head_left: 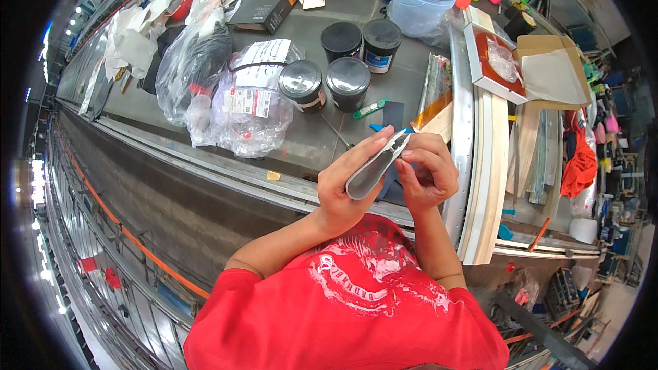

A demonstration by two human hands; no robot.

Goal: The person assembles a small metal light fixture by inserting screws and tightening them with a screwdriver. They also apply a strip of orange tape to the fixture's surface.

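My left hand (346,181) is wrapped around a thin grey sheet (364,179) that looks like sandpaper, bent over into a loop with its edges brought together. My right hand (432,171) has its fingers curled and pinches at the far end of those edges, where the surface looks ragged and whitish. Just beyond the hands lie a green utility knife (371,109), a thin metal rod (334,129) and a piece of dark sheet (393,114). Part of a blue object (376,127) shows behind my left fingertips.
Several black-lidded tubs (348,82) stand ahead, with a translucent bucket (421,0) behind. Plastic-wrapped bundles (250,106) are at left. Along the right run a metal edge (463,130) and pale wooden boards (488,185), with an open carton (555,72) above.
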